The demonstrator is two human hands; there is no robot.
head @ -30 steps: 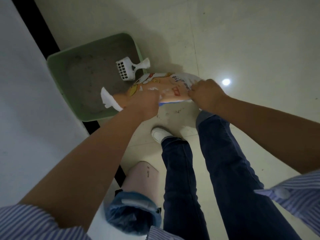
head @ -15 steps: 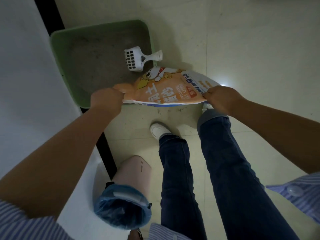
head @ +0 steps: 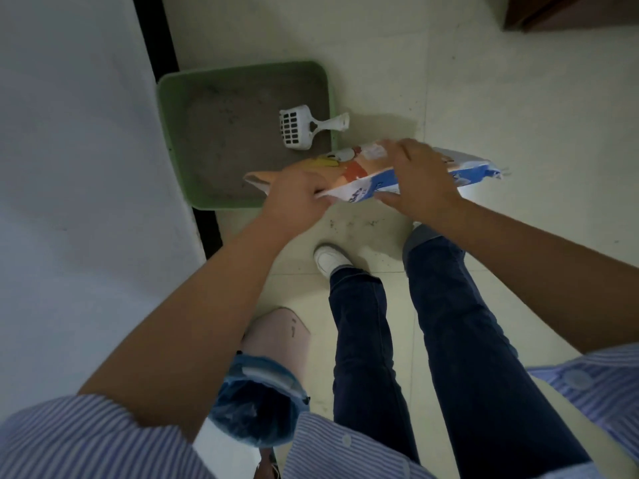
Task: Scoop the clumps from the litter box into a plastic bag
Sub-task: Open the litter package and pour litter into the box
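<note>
- Left hand [head: 297, 195]: fingers curled round the orange end of the litter bag [head: 359, 169], near its torn mouth. Right hand [head: 420, 183]: spread over the bag's middle, thumb under the lower edge, fingers on top, gripping it. The bag hangs flat in the air over the near right corner of the litter box [head: 162, 108].
- Litter box: green tray on the floor [head: 484, 98] against the wall [head: 69, 167], grey litter inside. Clumps: a few dark specks show on the litter surface; too small to count or confirm.
- Scoop [head: 299, 129]: white slotted plastic, head lying on the litter, handle resting over the right rim. Nobody touches it.
- Handling, judged: scoop looks light and stiff; take it by the handle end at the rim. The printed bag looks limp and slack, probably near empty, so it folds and would slip; it needs two points of hold, as now. Clumps likely crumble if pried hard.
- Bin [head: 276, 344]: pale body, lined with a blue plastic bag [head: 256, 406], beside the left leg; likely receiver for clumps.
- Count: litter boxes 1; scoops 1; printed bags 1; lined bins 1; hands 2; scattered grains on the floor, uncounted.
</note>
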